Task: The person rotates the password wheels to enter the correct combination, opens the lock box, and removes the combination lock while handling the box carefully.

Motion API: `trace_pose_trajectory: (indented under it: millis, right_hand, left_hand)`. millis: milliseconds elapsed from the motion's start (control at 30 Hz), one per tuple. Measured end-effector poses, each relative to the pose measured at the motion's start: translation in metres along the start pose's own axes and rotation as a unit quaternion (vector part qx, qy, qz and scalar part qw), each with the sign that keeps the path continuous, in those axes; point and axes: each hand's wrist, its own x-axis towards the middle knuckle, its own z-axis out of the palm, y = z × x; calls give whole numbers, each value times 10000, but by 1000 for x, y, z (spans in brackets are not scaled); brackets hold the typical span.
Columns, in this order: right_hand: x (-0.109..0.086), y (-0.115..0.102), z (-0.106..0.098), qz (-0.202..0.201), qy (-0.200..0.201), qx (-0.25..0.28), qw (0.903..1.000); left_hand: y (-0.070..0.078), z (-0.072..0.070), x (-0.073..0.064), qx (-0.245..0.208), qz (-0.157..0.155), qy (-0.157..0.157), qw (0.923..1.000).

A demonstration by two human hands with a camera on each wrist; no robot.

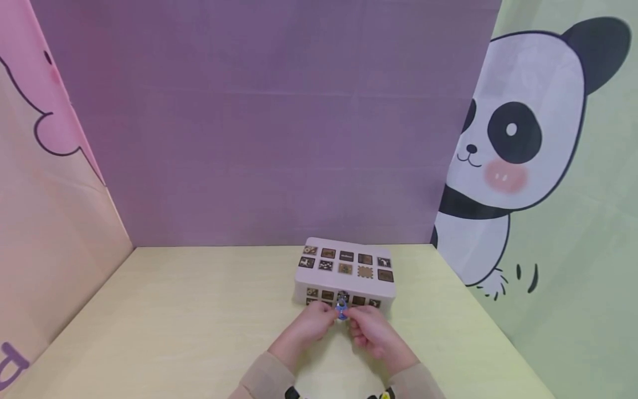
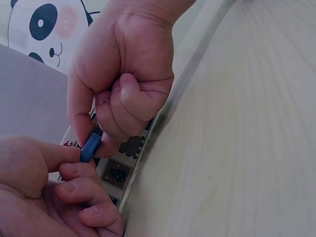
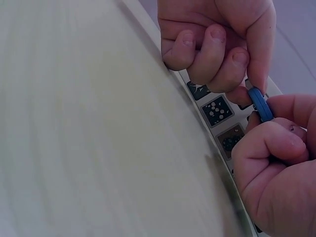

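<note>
We locate the blue padlock-like piece (image 1: 341,312) at the lower centre of the head frame — at the front of the pale box (image 1: 349,284). We observe the left hand (image 1: 314,321) and right hand (image 1: 371,328) both pinching it, thumb against forefinger — other fingers curled.

Forward-down head view, close wrist views, shared box (image 1: 345,275)

Left hand (image 1: 314,322) and right hand (image 1: 371,329) partly hide the blue padlock (image 1: 341,311); the head view crops 2 sleeves (image 1: 269,376).
</note>
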Motion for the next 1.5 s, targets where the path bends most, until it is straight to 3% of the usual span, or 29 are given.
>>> trace_pose_trajectory:
  millis: [1200,1500]
  right_hand:
    - [0,1,-5,144,-77,189,9997]
    - [-1,-2,-9,204,84,383,9990]
  left_hand:
    - [-3,1,3,-180,13,-23,9998]
    - [-2,1,2,-117,22,-6,9999]
